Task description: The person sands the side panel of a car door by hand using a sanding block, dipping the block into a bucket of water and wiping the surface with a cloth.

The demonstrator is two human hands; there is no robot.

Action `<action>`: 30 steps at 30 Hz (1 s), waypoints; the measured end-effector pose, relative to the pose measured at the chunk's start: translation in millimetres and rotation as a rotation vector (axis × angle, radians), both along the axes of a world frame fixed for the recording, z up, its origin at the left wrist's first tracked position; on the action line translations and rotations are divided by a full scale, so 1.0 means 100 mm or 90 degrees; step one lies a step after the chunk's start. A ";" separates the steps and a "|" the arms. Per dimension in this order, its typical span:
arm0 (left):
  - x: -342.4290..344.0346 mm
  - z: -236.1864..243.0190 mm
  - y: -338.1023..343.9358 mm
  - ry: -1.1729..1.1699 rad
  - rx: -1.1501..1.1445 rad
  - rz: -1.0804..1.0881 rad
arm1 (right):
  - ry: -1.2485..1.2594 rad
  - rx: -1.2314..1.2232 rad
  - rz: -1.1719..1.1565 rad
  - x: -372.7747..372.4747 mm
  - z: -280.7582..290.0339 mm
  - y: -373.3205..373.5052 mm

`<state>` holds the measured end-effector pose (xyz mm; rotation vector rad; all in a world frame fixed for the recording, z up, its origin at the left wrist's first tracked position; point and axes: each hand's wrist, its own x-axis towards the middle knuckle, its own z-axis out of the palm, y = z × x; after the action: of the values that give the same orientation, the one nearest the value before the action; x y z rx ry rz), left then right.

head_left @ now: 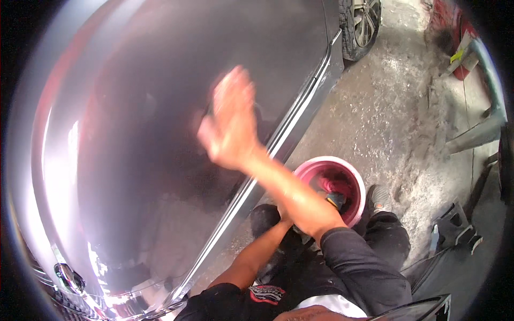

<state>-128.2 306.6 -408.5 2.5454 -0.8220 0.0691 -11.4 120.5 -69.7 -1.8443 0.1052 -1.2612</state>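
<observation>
My right hand [230, 117] is over the dark grey car door [160, 123], blurred by motion. Its fingers are stretched out and lie flat along the panel. Whether anything thin is under the palm cannot be made out. Below it, my left arm reaches in toward my knee, and my left hand [286, 215] is mostly hidden behind the right forearm, so its fingers do not show. Just right of the right forearm stands a pink bucket [360, 184]. Inside it are a pink cloth [336, 184] and a dark item with a yellow edge [335, 200], partly covered by the arm.
A bright trim strip [294, 115] runs along the door's lower edge, toward a wheel [361, 27] at the far end. The concrete floor [396, 107] looks wet. At the right are a greenish plastic chair [482, 131], a clear bottle [434, 238] and dark parts [455, 224].
</observation>
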 end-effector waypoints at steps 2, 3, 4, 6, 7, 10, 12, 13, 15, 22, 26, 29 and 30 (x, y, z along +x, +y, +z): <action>-0.13 0.19 -0.45 0.159 0.027 0.132 | -0.019 0.099 -0.048 0.15 -0.25 -0.34; -0.15 0.26 -0.53 0.200 0.042 0.158 | -0.014 0.094 -0.042 0.09 -0.29 -0.16; -0.13 0.29 -0.49 0.219 0.047 0.164 | -0.018 0.089 -0.031 0.04 -0.28 0.12; -0.13 0.35 -0.56 0.244 0.048 0.140 | -0.086 -0.051 0.026 -0.05 -0.61 0.76; -0.10 0.35 -0.51 0.239 0.046 0.148 | -0.068 -0.168 0.001 -0.09 -0.60 0.72; -0.05 0.35 -0.40 0.199 0.044 0.175 | 0.034 0.076 -0.008 0.04 -0.25 0.05; -0.09 0.41 -0.52 0.211 0.056 0.195 | 0.024 0.082 0.001 -0.03 -0.27 0.13; -0.07 0.41 -0.54 0.232 0.062 0.192 | 0.007 0.088 0.009 -0.05 -0.29 0.23; -0.08 0.45 -0.53 0.277 0.078 0.179 | -0.025 0.101 0.017 -0.12 -0.37 0.48; -0.03 0.35 -0.47 0.258 0.071 0.171 | -0.030 0.199 -0.033 0.03 -0.12 -0.07; -0.03 0.40 -0.55 0.298 0.084 0.170 | -0.028 0.091 0.043 -0.12 -0.59 0.68; 0.02 0.41 -0.47 0.251 0.080 0.201 | 0.011 0.211 -0.033 0.05 -0.17 -0.09; -0.01 0.42 -0.52 0.246 0.080 0.211 | 0.014 0.208 -0.033 -0.01 -0.17 -0.04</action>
<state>-129.6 255.0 -366.6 2.6625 -0.2625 -0.3689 -12.2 116.2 -86.6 -1.5812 0.3527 -1.1802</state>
